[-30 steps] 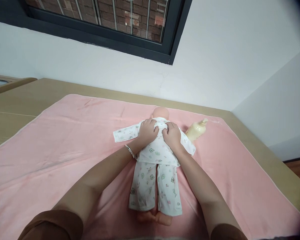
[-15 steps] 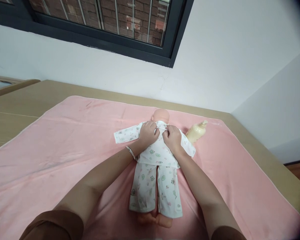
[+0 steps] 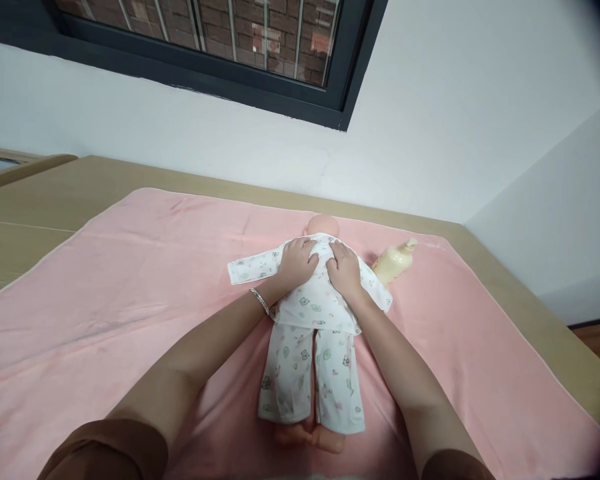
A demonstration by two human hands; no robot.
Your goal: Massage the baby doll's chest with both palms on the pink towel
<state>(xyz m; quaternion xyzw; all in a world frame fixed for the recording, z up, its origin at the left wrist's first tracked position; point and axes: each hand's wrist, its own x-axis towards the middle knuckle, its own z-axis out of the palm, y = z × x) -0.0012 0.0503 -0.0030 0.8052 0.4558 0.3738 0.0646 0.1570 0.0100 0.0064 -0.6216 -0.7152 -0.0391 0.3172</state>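
Observation:
A baby doll [image 3: 323, 225] lies stretched out on a pink blanket [image 3: 180, 267], its bald head at the far end and bare feet nearest me. It wears a white printed top [image 3: 316, 303] and matching trousers [image 3: 289, 377]. My left hand [image 3: 299, 262], below a silver bracelet, rests on the upper left of the top with its fingers extended. On the upper right of the same top lies my right hand [image 3: 345, 268], fingers spread and flat. Between the two hands the fabric shows. The doll's face cannot be made out.
A pale yellow pump bottle [image 3: 393, 263] lies on the blanket beyond the doll's right-hand sleeve. The blanket covers a wooden surface [image 3: 510, 307] that meets a white wall. Above is a dark-framed window [image 3: 347, 87] with bars.
Both hands were pinching a thin white cord at the doll's neckline; it has left their fingers. The fingers now lie flat on the top, slightly farther up.

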